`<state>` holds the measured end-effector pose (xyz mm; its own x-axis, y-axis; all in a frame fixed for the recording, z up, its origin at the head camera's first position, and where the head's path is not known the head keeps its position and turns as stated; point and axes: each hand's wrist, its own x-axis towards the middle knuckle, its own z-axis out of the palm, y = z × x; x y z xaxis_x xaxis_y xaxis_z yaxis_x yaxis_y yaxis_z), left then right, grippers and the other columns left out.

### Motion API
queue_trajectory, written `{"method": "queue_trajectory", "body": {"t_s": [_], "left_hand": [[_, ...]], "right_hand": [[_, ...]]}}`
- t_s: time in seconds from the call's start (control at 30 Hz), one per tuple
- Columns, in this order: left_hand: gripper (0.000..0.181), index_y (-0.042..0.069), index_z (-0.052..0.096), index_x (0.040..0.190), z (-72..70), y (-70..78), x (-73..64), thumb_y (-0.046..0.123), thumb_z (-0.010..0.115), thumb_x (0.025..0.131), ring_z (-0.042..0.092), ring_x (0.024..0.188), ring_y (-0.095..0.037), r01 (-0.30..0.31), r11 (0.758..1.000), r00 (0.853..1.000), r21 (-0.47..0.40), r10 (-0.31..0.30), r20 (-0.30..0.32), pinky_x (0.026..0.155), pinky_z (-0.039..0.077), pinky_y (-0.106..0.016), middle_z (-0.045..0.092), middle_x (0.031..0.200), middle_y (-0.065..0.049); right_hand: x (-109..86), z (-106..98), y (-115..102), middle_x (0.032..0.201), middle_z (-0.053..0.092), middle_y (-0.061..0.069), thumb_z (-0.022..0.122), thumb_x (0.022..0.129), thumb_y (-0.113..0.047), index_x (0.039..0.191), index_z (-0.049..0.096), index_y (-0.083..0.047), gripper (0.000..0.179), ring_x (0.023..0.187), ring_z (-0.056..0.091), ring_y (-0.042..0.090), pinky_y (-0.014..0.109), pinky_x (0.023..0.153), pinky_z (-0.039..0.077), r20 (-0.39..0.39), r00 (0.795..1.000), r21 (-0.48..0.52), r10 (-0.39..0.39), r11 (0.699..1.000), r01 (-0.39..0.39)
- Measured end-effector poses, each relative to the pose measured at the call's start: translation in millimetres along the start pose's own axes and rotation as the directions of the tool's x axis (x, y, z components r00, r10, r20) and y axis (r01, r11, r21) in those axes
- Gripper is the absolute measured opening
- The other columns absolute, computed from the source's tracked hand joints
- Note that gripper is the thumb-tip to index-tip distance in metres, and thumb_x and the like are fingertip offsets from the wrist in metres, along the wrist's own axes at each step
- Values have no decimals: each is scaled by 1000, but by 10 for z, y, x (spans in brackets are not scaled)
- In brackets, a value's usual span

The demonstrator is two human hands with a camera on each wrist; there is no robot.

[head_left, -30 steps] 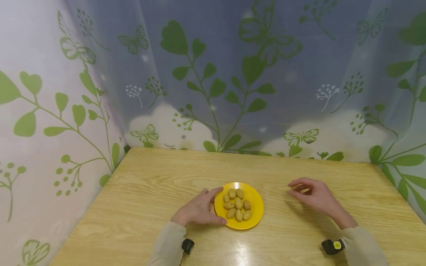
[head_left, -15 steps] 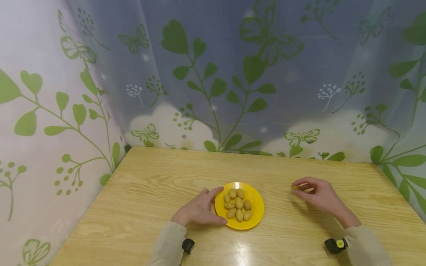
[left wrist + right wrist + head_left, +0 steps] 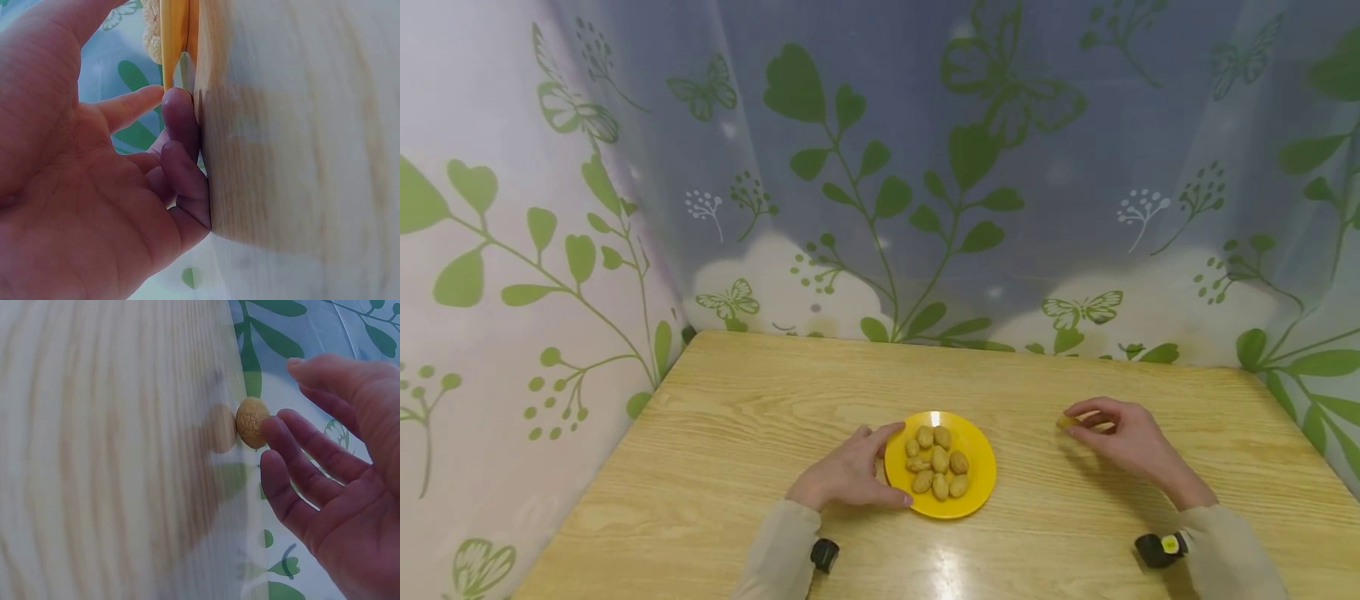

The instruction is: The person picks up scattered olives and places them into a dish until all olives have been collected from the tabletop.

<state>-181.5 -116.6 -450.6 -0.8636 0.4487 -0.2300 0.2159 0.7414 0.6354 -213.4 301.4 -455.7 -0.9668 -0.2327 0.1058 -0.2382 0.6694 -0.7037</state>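
A yellow plate (image 3: 977,479) lies on the table, bearing several tan, wrinkled peanuts in the shell (image 3: 940,458). My left hand (image 3: 850,475) holds the plate's left edge, thumb at the near side and index finger at the far side; in the left wrist view the hand (image 3: 94,181) meets the plate rim (image 3: 178,31). To the right of the plate, a single peanut (image 3: 252,423) stands on the table at the fingertips of my right hand (image 3: 1123,437). In the right wrist view one finger (image 3: 278,428) touches or overlaps that peanut, while the thumb (image 3: 312,365) is apart from it.
The wooden table (image 3: 775,383) ends at the back against a blue-grey curtain (image 3: 910,167) with green leaves and butterflies. A pale curtain (image 3: 490,250) hangs along the left side. A black wrist device (image 3: 1157,550) sits at each sleeve.
The single peanut, not visible one second ago, has come into sight at my right fingertips. My right hand has shifted slightly to the right. The left hand and plate have stayed put.
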Motion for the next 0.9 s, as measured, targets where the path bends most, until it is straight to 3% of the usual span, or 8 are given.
{"method": "queue_trajectory", "body": {"t_s": [0.63, 0.9], "left_hand": [[105, 23, 32, 161, 6, -15, -3, 51, 86, 75, 53, 103, -16, 13, 1000, 1000, 5, -13, 6, 93, 50, -43, 54, 122, -6], [106, 24, 32, 161, 10, -32, 12, 52, 86, 73, 52, 99, -15, 14, 1000, 1000, 5, -14, -2, 87, 49, -39, 53, 120, -4]], "right_hand": [[36, -4, 83, 119, 73, 16, 76, 93, -25, 117, 74, -12, 27, 92, 66, 4, 27, 66, 54, 45, 997, -27, 61, 998, -60], [59, 11, 95, 116, 73, 16, 76, 92, -20, 117, 74, -10, 27, 91, 64, 8, 26, 64, 53, 52, 997, -36, 59, 998, -57]]}}
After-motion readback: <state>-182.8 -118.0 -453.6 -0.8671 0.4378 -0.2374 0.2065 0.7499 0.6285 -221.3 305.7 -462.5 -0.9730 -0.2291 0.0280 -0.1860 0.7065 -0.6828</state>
